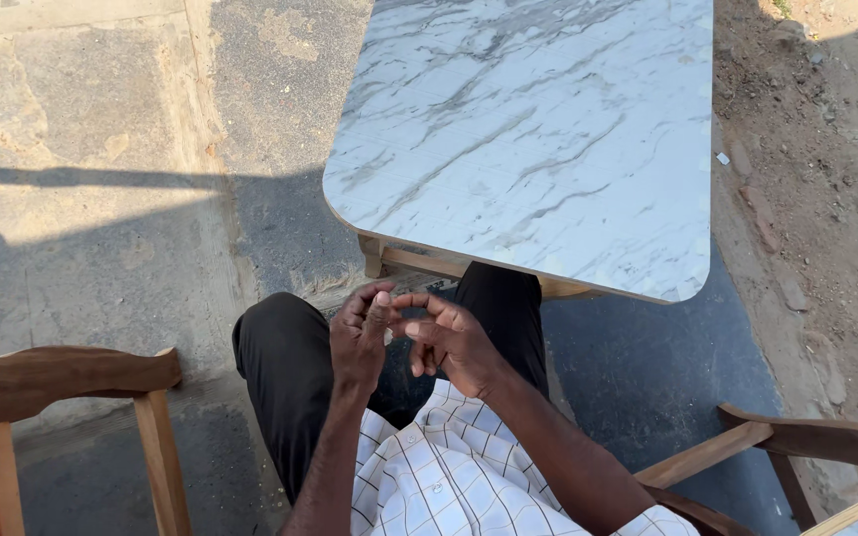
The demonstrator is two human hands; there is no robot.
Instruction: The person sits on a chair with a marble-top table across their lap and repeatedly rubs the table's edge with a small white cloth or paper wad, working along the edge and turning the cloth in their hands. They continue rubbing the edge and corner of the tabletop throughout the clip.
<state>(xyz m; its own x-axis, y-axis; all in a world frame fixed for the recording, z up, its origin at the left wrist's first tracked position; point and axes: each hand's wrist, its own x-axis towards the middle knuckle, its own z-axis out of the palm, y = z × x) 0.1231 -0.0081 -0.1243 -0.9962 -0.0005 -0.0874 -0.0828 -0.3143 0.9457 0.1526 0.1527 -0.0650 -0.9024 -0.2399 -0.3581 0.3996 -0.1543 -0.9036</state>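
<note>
Currently seated, both hands raised over my lap. My left hand (359, 333) and right hand (449, 337) meet at the fingertips, fingers half curled, neither one a fist nor flat. Whether something tiny is pinched between them I cannot tell; nothing shows at the contact. Left fingers (377, 303) press against the right index finger.

Surroundings: marble-patterned tabletop (538, 129) just ahead of my knees, on a wooden frame, its surface bare. Black trousers (285, 362) below the hands, checked shirt (439, 467) nearer me. Wooden chair frame (81, 382) to my left, another wooden frame (796, 437) at right. Rough concrete ground (91, 149) on the left, loose dirt (826, 149) on the right.

Risk, as a judgement: if there is a small piece between my fingertips, a loosened pinch would drop it past my knees onto the shadowed ground, where it would be hard to find. Hands hang unsupported, apart from the tabletop, so a tremor could cause that.
</note>
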